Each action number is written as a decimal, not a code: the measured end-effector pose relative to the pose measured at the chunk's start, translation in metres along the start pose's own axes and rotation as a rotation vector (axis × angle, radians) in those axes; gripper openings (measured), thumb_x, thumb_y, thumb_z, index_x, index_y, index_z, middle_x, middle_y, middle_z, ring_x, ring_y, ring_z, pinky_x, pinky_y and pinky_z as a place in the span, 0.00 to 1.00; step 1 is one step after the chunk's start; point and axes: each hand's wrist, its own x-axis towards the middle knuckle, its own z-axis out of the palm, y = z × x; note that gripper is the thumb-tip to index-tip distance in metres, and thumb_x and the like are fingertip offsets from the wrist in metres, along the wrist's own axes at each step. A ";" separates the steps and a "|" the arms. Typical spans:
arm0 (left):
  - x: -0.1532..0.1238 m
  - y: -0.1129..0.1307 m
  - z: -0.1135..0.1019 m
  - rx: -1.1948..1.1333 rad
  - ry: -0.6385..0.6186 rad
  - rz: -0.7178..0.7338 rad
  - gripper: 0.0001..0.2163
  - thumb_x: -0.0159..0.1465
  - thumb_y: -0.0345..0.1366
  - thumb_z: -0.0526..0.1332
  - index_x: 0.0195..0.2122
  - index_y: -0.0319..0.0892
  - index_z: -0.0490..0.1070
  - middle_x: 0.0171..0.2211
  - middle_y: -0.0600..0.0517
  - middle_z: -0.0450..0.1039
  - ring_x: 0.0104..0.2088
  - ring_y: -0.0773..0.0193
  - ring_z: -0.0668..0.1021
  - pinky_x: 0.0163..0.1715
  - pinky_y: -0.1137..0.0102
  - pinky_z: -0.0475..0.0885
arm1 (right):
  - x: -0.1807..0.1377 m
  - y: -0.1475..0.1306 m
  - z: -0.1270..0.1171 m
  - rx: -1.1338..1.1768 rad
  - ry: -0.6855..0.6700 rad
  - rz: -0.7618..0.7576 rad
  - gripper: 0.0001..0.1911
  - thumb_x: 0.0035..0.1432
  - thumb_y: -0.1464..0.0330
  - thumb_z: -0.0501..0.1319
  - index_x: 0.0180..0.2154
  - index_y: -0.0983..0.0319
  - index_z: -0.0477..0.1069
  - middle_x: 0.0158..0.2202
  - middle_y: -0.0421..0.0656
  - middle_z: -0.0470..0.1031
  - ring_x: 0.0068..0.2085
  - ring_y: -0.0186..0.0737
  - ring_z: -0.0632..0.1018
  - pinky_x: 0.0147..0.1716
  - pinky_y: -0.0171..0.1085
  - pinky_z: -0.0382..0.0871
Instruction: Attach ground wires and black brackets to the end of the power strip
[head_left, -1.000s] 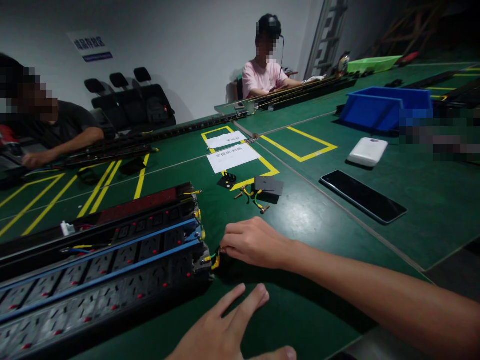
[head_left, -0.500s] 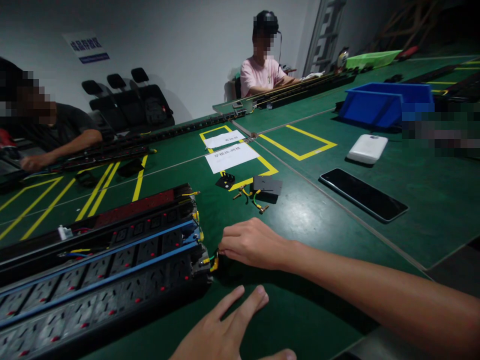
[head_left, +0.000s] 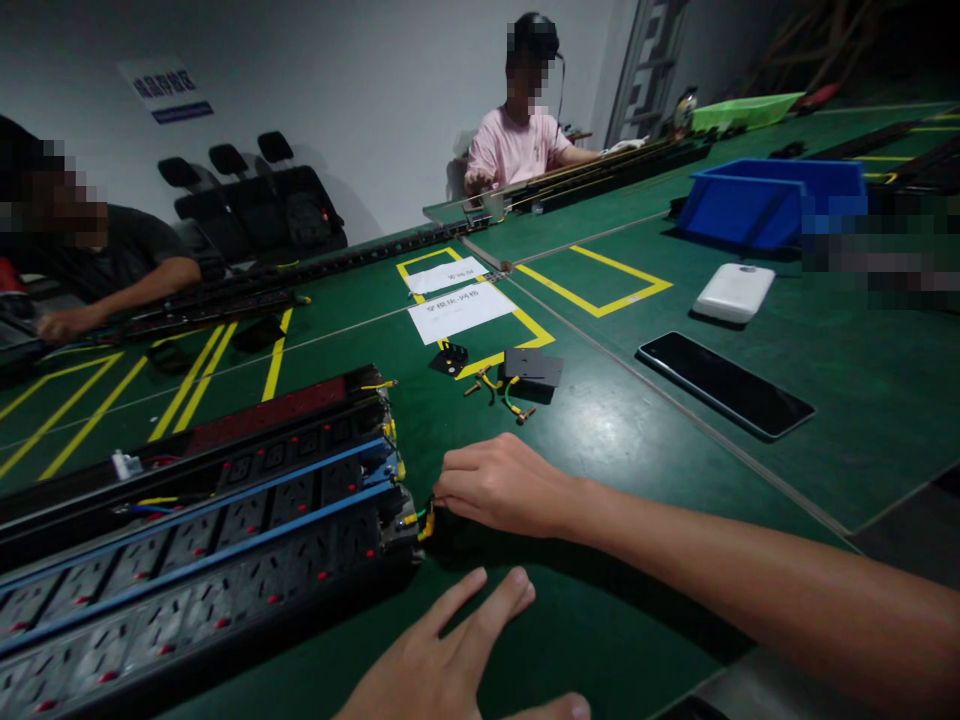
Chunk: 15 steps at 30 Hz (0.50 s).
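Observation:
My right hand (head_left: 499, 485) is closed, its fingertips pinched at the end of a short green-and-yellow wire (head_left: 426, 522). The wire joins the end of a black power strip (head_left: 247, 605) with rows of sockets and red dots. The fingers hide the exact spot they grip. Below, my left hand (head_left: 442, 650) is spread open over the green table, holding nothing, just right of the strip's end. More power strips (head_left: 277, 500) lie alongside, some with blue edges. Beyond my right hand rest loose short wires with screws (head_left: 517, 400) and a grey plate (head_left: 532, 368).
A phone (head_left: 724, 385), a white device (head_left: 733, 293) and a blue bin (head_left: 772, 205) stand to the right. Paper labels (head_left: 461, 312) lie among yellow tape marks. Two people sit across the table, near long black strips (head_left: 360, 252).
Both my hands keep nearly the same pose, with the view shifting slightly. The person in pink across the table has raised a hand.

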 end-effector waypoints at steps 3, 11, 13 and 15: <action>0.000 0.001 0.000 0.012 -0.012 -0.005 0.39 0.73 0.51 0.62 0.77 0.65 0.37 0.66 0.43 0.67 0.61 0.52 0.77 0.54 0.62 0.78 | 0.000 0.000 0.000 0.012 0.016 -0.006 0.08 0.71 0.69 0.61 0.37 0.61 0.77 0.33 0.40 0.78 0.29 0.34 0.73 0.24 0.38 0.51; -0.004 0.003 0.006 -0.028 -0.014 -0.072 0.38 0.69 0.55 0.64 0.76 0.58 0.50 0.67 0.48 0.68 0.61 0.54 0.77 0.54 0.65 0.78 | -0.001 0.001 -0.001 0.032 0.006 0.026 0.07 0.70 0.69 0.62 0.39 0.61 0.79 0.35 0.40 0.78 0.30 0.34 0.74 0.25 0.37 0.53; -0.003 0.004 0.008 -0.024 0.029 -0.107 0.35 0.71 0.56 0.62 0.75 0.53 0.54 0.65 0.49 0.71 0.60 0.55 0.78 0.54 0.67 0.78 | 0.000 0.002 -0.006 0.033 -0.025 0.031 0.06 0.69 0.68 0.63 0.42 0.60 0.79 0.37 0.40 0.78 0.31 0.34 0.74 0.25 0.37 0.53; -0.001 0.005 0.009 -0.014 0.063 -0.125 0.33 0.71 0.57 0.60 0.74 0.50 0.58 0.63 0.50 0.74 0.59 0.57 0.79 0.56 0.69 0.77 | -0.001 0.006 -0.014 0.031 -0.057 0.034 0.08 0.68 0.67 0.64 0.47 0.60 0.79 0.39 0.41 0.78 0.31 0.34 0.74 0.25 0.37 0.54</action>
